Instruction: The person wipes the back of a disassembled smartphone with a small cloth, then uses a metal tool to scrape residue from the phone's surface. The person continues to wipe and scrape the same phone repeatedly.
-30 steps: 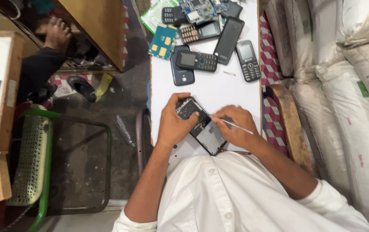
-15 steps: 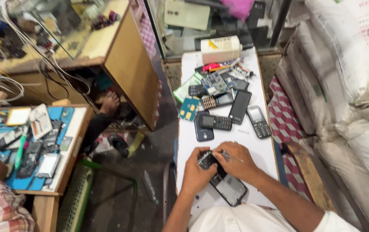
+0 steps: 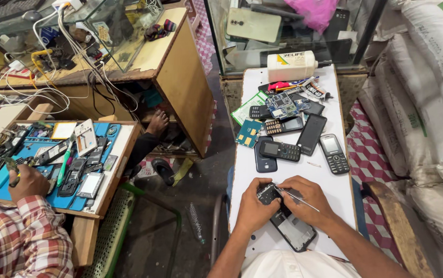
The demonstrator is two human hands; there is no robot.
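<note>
- Right hand pinches thin metal tweezers, their tips on the small dark keypad part that the left hand grips, fingers curled around it.
- Both hands work near the front edge of the narrow white table, over an opened black phone shell that lies flat under them, touching the wrists.
- Risk, as I judge it: the tweezers could slip off the part and scratch it, or flick a tiny piece off the table's left edge to the dark floor.
- Further back at mid-table lie about four dark keypad phones that I can count, plus one plain black slab; some overlap, so the count is unsure.
- Two bare circuit boards show: a blue one and a teal one.
- One white plastic bottle lies on its side at the far edge.
- Another person's hand works at a separate blue-matted bench to the left.
</note>
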